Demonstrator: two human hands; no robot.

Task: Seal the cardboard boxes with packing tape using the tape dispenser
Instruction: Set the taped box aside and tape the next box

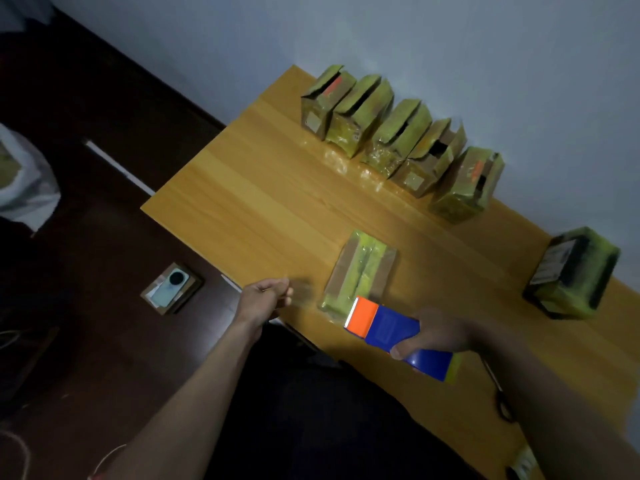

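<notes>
1. Head view: your right hand (437,336) grips the tape dispenser (391,332), its orange end just beside the nearest box (360,271).
2. That box's long axis runs away from you; your left hand (268,296), fingers loosely curled and holding nothing clear, sits left of it.

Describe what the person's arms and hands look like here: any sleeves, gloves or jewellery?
Both forearms are bare to the frame edge, with no sleeves visible. The left hand and right hand are ungloved. No watch, ring or bracelet shows, though the dim, blurred picture could hide small items.
</notes>
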